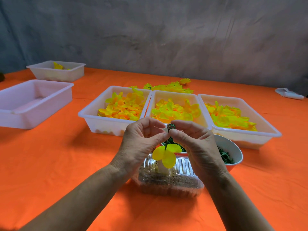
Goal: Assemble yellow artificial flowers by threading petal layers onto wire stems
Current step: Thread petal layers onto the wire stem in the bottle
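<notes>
A thin wire stem (167, 142) stands upright between my hands, with a yellow petal layer (164, 155) threaded low on it. My left hand (141, 144) pinches the stem between thumb and fingers. My right hand (195, 147) pinches a small green plastic piece (171, 126) at the stem's top end. Three white trays of yellow petals lie behind my hands: left tray (86, 114), middle tray (176, 94), right tray (273, 132). The stem's lower end is hidden behind the petals.
A clear plastic box (168, 182) stands under my hands. A white bowl (233, 145) of green pieces sits at its right. An empty white tray (15, 120) and a farther tray (73, 74) stand at the left. Finished yellow flowers (170, 87) lie behind the trays on the orange table (58, 164).
</notes>
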`<action>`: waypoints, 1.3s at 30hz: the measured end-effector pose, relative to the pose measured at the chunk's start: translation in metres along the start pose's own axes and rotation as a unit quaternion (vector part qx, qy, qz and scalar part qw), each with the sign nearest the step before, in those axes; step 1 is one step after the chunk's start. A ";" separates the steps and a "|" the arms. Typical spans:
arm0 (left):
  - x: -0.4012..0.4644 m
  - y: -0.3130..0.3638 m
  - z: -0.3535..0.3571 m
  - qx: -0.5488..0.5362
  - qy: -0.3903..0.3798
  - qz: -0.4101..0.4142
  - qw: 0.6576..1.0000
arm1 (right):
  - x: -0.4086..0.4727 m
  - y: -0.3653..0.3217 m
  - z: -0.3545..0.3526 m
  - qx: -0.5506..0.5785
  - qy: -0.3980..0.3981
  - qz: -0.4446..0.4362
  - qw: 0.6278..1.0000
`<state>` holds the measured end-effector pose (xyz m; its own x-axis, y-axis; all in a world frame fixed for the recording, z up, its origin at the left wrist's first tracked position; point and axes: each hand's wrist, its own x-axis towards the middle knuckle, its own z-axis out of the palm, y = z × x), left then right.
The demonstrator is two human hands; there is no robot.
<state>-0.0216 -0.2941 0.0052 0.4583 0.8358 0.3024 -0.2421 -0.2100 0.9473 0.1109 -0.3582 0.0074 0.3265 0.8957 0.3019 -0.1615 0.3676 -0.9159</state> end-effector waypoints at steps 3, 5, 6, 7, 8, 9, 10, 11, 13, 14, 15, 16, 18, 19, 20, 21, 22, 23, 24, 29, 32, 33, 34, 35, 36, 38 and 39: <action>0.001 0.000 0.000 0.006 -0.003 0.000 1.000 | 0.000 0.001 0.000 -0.001 -0.003 -0.001 1.000; 0.001 -0.001 0.000 0.007 -0.005 0.000 1.000 | 0.000 0.002 -0.001 -0.007 -0.004 0.000 1.000; 0.000 -0.001 0.000 0.007 -0.007 0.000 1.000 | 0.000 0.003 -0.001 -0.009 -0.004 0.001 1.000; 0.000 0.000 0.000 0.007 -0.008 0.000 1.000 | 0.000 0.004 -0.001 -0.009 -0.004 0.002 1.000; 0.000 -0.001 0.000 0.008 -0.009 0.001 1.000 | -0.001 0.005 -0.001 -0.009 -0.004 0.002 1.000; 0.000 -0.001 0.000 0.008 -0.010 0.001 1.000 | -0.001 0.006 -0.001 -0.010 -0.005 0.002 1.000; 0.000 -0.001 -0.001 0.009 -0.012 0.002 1.000 | -0.001 0.006 -0.002 -0.011 -0.007 0.002 1.000; 0.000 -0.001 -0.001 0.009 -0.013 0.002 1.000 | -0.002 0.007 -0.002 -0.012 -0.008 0.002 1.000; 0.000 -0.001 -0.001 0.008 -0.012 0.004 1.000 | -0.002 0.007 -0.002 -0.014 -0.008 0.001 1.000; 0.000 -0.002 -0.001 0.007 -0.012 0.005 1.000 | -0.002 0.007 -0.002 -0.016 -0.008 0.001 1.000; 0.001 -0.002 -0.001 0.006 -0.012 0.006 1.000 | -0.002 0.007 -0.002 -0.016 -0.008 0.001 1.000; 0.001 -0.003 -0.001 0.007 -0.011 0.007 1.000 | -0.002 0.007 -0.002 -0.015 -0.008 0.002 1.000; 0.000 -0.003 -0.001 0.007 -0.010 0.010 1.000 | -0.002 0.007 -0.002 -0.013 -0.007 0.003 1.000; 0.000 -0.004 -0.001 0.008 -0.010 0.011 1.000 | -0.002 0.007 -0.002 -0.014 -0.008 0.003 1.000; 0.000 -0.004 -0.001 0.009 -0.011 0.011 1.000 | -0.002 0.007 -0.002 -0.015 -0.009 0.002 1.000; 0.000 -0.004 -0.001 0.010 -0.011 0.012 1.000 | -0.002 0.007 -0.002 -0.014 -0.010 0.001 1.000; 0.000 -0.004 -0.001 0.010 -0.011 0.012 1.000 | -0.002 0.007 -0.002 -0.013 -0.011 0.001 1.000; 0.001 -0.004 -0.001 0.009 -0.011 0.013 1.000 | -0.002 0.007 -0.002 -0.013 -0.011 0.000 1.000; 0.001 -0.004 -0.001 0.008 -0.011 0.013 1.000 | -0.002 0.007 -0.002 -0.013 -0.011 0.000 1.000; 0.001 -0.006 -0.002 0.000 -0.013 0.011 1.000 | -0.003 0.005 -0.002 -0.027 -0.026 -0.017 0.999; 0.001 -0.006 -0.002 0.000 -0.013 0.012 1.000 | -0.003 0.005 -0.002 -0.028 -0.024 -0.015 0.999; 0.001 -0.006 -0.002 0.000 -0.013 0.013 1.000 | -0.003 0.006 -0.002 -0.028 -0.023 -0.013 0.999; 0.001 -0.006 -0.002 0.001 -0.013 0.013 1.000 | -0.003 0.006 -0.002 -0.028 -0.020 -0.011 0.999; 0.001 -0.006 -0.002 0.003 -0.014 0.014 1.000 | -0.002 0.006 -0.002 -0.029 -0.017 -0.010 0.999; 0.001 -0.006 -0.002 0.003 -0.015 0.014 1.000 | -0.002 0.006 -0.002 -0.030 -0.015 -0.009 0.999; 0.001 -0.006 -0.002 0.003 -0.015 0.015 1.000 | -0.002 0.006 -0.002 -0.033 -0.013 -0.008 0.999; 0.001 -0.006 -0.002 0.003 -0.014 0.015 1.000 | -0.002 0.006 -0.002 -0.034 -0.011 -0.007 0.999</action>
<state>-0.0217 -0.2910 0.0000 0.4752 0.8141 0.3337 -0.2505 -0.2384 0.9383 0.1112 -0.3580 0.0009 0.3068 0.8961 0.3208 -0.0927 0.3636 -0.9269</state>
